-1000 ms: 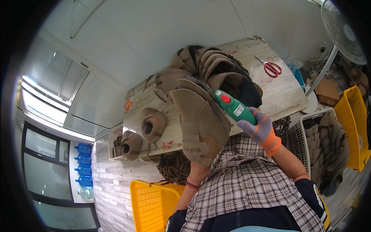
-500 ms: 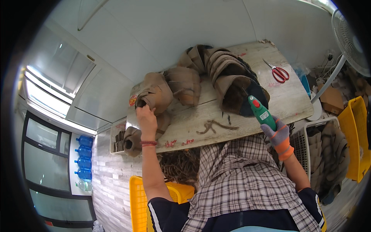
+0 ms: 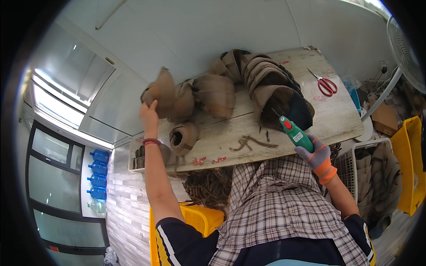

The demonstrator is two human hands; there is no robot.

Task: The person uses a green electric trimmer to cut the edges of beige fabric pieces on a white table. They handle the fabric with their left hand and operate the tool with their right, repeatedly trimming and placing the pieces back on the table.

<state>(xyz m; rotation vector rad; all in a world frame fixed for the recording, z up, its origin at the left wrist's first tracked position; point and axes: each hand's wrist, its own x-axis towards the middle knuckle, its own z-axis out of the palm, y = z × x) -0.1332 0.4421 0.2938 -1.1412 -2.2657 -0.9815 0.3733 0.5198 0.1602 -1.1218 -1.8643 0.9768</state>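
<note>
At the table's far left, my bare left hand (image 3: 149,116) grips the lower edge of a brown cup-shaped fabric piece (image 3: 162,93), lifted and blurred by motion. Behind it stands another brown piece (image 3: 183,104); a small rolled one (image 3: 183,138) shows its round opening nearer to me. My right hand (image 3: 317,156), in a grey and orange glove, is closed round a green handheld tool (image 3: 296,135) with a red button and a thin tip. That tip points into the open end of a nested row of brown pieces (image 3: 273,99). I cannot tell whether it touches.
Red-handled scissors (image 3: 327,85) lie on the wooden table (image 3: 208,150), right of the row. Brown strips (image 3: 248,142) lie near its front edge. A white basket (image 3: 346,173) of brown pieces and a yellow crate (image 3: 410,168) stand right; another yellow crate (image 3: 199,219) is below left.
My left hand has raised a brown piece up and to the left, away from the others. A rolled piece at the left now shows its opening. My right hand holds the tool about as before.
</note>
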